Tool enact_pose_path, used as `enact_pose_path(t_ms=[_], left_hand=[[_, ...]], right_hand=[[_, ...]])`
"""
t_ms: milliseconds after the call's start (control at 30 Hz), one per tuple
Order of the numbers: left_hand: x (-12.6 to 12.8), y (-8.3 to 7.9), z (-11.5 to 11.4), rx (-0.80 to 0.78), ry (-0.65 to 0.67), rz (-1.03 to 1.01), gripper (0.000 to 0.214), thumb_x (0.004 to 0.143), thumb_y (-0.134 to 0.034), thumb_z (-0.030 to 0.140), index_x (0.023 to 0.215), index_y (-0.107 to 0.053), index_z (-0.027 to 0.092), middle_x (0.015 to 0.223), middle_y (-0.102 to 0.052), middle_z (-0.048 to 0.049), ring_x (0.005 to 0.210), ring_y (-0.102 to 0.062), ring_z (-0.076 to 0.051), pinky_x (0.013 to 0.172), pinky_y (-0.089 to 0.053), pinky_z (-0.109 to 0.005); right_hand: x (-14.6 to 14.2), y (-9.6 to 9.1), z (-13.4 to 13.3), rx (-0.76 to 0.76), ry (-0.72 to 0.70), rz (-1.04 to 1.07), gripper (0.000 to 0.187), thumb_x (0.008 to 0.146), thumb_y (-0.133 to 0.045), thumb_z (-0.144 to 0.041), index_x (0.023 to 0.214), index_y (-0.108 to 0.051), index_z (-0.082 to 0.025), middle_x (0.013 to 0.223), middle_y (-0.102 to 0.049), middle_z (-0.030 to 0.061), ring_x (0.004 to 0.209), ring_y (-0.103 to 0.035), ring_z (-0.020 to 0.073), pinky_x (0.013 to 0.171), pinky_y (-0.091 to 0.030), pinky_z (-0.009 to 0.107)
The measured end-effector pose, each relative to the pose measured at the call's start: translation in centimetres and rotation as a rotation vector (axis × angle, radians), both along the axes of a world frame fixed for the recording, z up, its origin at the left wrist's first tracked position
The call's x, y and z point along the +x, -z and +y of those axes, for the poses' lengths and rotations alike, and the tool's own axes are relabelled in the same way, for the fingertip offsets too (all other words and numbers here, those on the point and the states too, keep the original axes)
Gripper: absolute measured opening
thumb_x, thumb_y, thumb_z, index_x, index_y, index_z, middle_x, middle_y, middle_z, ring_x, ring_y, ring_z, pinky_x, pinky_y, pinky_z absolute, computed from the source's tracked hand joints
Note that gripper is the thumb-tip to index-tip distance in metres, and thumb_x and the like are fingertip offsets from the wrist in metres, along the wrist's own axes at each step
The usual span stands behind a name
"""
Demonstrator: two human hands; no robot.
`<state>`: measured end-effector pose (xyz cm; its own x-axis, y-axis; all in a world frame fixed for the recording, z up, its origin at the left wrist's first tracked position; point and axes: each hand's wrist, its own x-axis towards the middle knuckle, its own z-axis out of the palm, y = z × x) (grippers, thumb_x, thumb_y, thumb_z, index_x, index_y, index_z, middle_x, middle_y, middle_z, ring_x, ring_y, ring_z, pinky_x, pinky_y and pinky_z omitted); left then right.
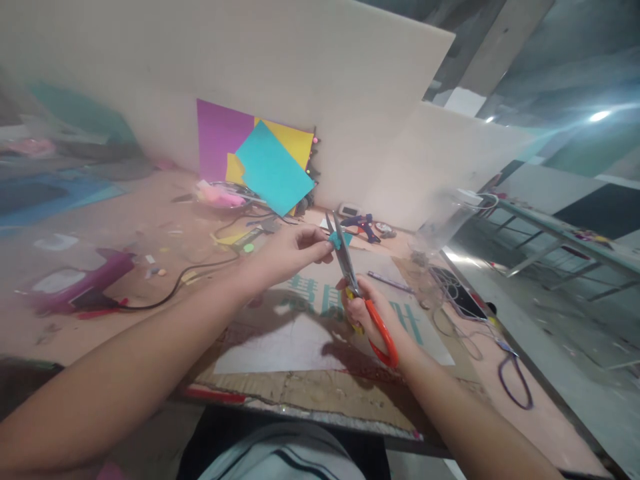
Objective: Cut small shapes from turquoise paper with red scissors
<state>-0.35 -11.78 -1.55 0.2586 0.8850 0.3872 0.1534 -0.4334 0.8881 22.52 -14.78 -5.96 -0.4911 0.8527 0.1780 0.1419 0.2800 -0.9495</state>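
My left hand (295, 250) pinches a small teal paper scrap (335, 241) above the table, fingers closed on it. My right hand (367, 313) grips orange-handled scissors (350, 273), fingers through the loops, blades pointing up and away. The blades are parted around the teal scrap. Both hands hover over a pale printed sheet (310, 333) lying on cardboard (310, 390).
Purple, yellow and teal paper sheets (265, 163) lean against a white board at the back. A purple glue gun (80, 287) with a black cable lies left. Another glue gun (363, 225), a pen (390, 281), a clear container (440, 227) and purple-handled scissors (515, 380) lie to the right.
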Motion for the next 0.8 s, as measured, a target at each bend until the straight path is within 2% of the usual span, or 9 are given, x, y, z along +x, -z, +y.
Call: enact_pose_path(t_ms=[367, 800], left_hand=[[-0.48, -0.42, 0.01, 0.080, 0.000, 0.036, 0.025, 0.091, -0.065, 0.041, 0.082, -0.069, 0.018, 0.084, -0.074, -0.0043, 0.081, -0.068, -0.017, 0.078, -0.052, -0.030], [-0.52, -0.41, 0.13, 0.095, -0.014, 0.063, 0.025, 0.091, -0.064, 0.041, 0.080, -0.068, 0.018, 0.082, -0.073, -0.0042, 0.079, -0.067, -0.018, 0.076, -0.051, -0.030]], right_hand=[[0.04, -0.11, -0.02, -0.008, -0.005, -0.016, 0.061, 0.084, -0.064, -0.078, 0.107, -0.058, -0.022, 0.074, -0.044, -0.0039, 0.054, -0.032, 0.0099, 0.045, -0.027, 0.024], [0.03, -0.03, -0.02, -0.043, -0.016, 0.012, 0.058, 0.084, -0.065, -0.077, 0.106, -0.057, -0.025, 0.070, -0.040, -0.0064, 0.051, -0.030, 0.0100, 0.044, -0.024, 0.025]])
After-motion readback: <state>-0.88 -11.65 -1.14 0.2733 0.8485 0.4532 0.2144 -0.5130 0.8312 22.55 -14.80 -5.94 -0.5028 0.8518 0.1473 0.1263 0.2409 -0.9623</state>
